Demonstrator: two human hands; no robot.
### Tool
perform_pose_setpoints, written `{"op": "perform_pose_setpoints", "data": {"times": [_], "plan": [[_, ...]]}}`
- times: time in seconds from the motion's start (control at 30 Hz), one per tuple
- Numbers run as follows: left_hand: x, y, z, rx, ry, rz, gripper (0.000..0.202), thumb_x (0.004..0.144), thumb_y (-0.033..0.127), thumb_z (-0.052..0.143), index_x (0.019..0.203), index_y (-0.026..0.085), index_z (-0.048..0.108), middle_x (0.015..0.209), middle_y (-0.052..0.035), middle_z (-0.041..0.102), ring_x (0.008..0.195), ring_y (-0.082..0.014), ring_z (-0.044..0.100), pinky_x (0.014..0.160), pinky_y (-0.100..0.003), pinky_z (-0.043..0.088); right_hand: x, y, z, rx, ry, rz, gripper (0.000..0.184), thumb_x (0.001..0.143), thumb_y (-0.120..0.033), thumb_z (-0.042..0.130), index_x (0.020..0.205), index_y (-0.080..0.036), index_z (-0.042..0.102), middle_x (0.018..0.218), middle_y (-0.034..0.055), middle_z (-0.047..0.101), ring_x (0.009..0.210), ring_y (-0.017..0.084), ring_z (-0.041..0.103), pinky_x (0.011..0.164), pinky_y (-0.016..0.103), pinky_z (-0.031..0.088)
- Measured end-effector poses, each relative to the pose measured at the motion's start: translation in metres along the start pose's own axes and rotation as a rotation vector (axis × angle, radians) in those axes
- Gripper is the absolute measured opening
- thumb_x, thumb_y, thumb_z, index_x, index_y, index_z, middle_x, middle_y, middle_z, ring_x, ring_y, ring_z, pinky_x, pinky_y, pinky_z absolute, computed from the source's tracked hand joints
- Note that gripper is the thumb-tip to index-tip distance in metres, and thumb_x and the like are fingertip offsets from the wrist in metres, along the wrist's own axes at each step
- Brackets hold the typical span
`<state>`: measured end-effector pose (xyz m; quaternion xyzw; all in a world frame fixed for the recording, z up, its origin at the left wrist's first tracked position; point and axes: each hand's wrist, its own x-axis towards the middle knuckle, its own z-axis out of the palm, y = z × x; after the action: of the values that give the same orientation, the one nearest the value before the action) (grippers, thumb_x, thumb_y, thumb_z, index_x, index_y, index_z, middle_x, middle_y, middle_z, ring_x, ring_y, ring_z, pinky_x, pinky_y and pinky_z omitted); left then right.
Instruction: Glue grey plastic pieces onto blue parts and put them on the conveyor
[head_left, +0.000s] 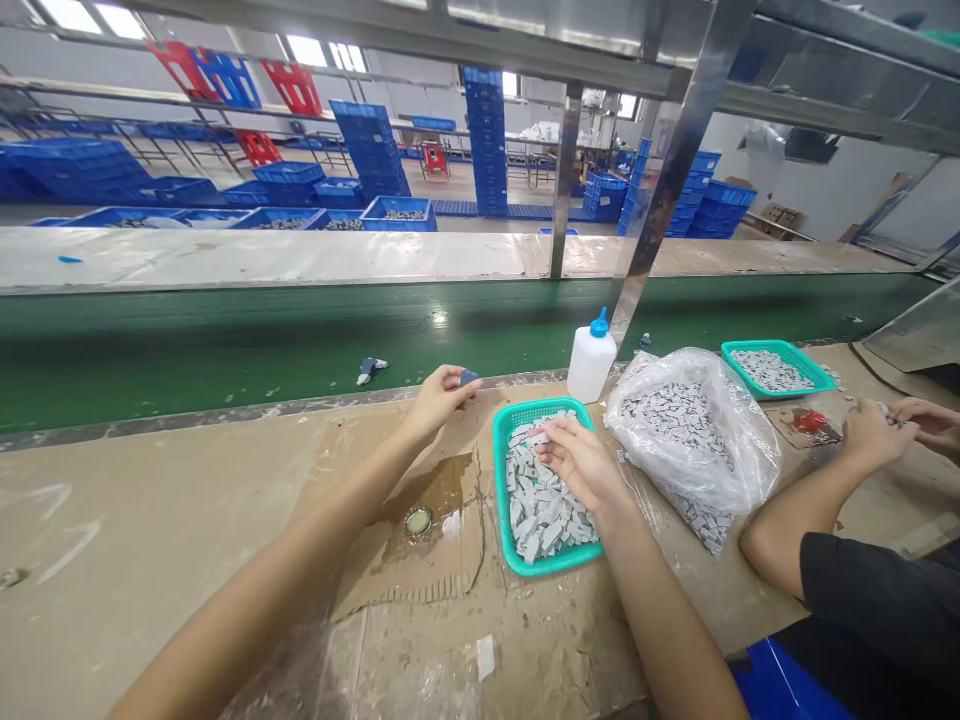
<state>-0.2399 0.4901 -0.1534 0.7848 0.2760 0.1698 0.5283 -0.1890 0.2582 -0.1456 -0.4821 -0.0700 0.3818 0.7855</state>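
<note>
My left hand (442, 400) is closed on a small dark blue-grey piece (469, 378), held above the edge of the bench beside the green belt. Over the teal basket (501, 500), my right hand (577, 455) pinches a small light grey piece (538, 437) between thumb and fingers. Many similar light grey pieces (551, 520) fill that basket. Left of the basket, a small round cap-like dish (418, 521) sits on a wet, torn cardboard sheet (420, 590). A white squeeze bottle (592, 362) with a blue nozzle stands upright behind the basket.
A clear plastic bag (742, 450) of grey pieces lies right of the basket, with another teal basket (821, 378) beyond. A co-worker's hands (885, 430) work at the far right. A dark-and-light part (371, 370) rests on the green belt (225, 350). A metal post (667, 170) rises behind the bottle.
</note>
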Motion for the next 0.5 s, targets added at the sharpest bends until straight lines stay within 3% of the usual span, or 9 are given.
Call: {"op": "perform_pose_setpoints", "data": {"times": [0.13,0.23,0.33,0.4,0.5], "plan": [[-0.075,-0.016,-0.040,-0.324,-0.050,-0.156,0.058,0.063,0.053,0.082,0.100,0.013,0.065,0.091,-0.0093,0.068,0.079,-0.0150,0.060,0.064,-0.020,0.046,-0.007,-0.003,0.005,-0.013,-0.018,0.008,0.038,0.050,-0.036,0.091,0.076,-0.019,0.069,0.086,0.0032,0.075,0.073,0.015,0.070,0.074,0.028,0.057],[-0.116,-0.030,-0.061,-0.561,-0.003,-0.314,0.064,0.049,0.050,0.091,0.098,0.014,0.071,0.095,-0.0076,0.067,0.076,-0.0116,0.057,0.064,-0.017,0.046,-0.016,-0.003,0.014,-0.096,-0.051,0.023,0.040,0.054,-0.034,0.090,0.087,-0.019,0.075,0.096,0.0051,0.075,0.087,0.019,0.072,0.088,0.034,0.056],[-0.138,-0.041,-0.074,-0.774,0.040,-0.388,0.058,0.047,0.040,0.094,0.094,0.013,0.074,0.094,-0.0068,0.066,0.075,-0.0101,0.056,0.064,-0.016,0.047,-0.030,0.006,0.031,-0.243,-0.178,0.093,0.037,0.061,-0.036,0.087,0.091,-0.017,0.077,0.100,0.0084,0.075,0.095,0.022,0.071,0.096,0.038,0.053],[-0.144,-0.044,-0.082,-0.844,0.042,-0.378,0.048,0.053,0.034,0.092,0.091,0.011,0.074,0.091,-0.0077,0.066,0.075,-0.0106,0.057,0.064,-0.016,0.048,-0.039,0.017,0.047,-0.384,-0.289,0.099,0.032,0.066,-0.038,0.083,0.091,-0.018,0.077,0.101,0.0086,0.075,0.092,0.022,0.071,0.091,0.037,0.055],[-0.146,-0.044,-0.093,-0.904,0.078,-0.348,0.034,0.061,0.024,0.086,0.090,0.010,0.074,0.094,-0.0097,0.067,0.077,-0.0126,0.060,0.069,-0.018,0.052,-0.048,0.042,0.070,-0.652,-0.347,-0.083,0.023,0.075,-0.037,0.075,0.093,-0.022,0.078,0.100,0.0072,0.074,0.086,0.020,0.069,0.079,0.033,0.056]]}}
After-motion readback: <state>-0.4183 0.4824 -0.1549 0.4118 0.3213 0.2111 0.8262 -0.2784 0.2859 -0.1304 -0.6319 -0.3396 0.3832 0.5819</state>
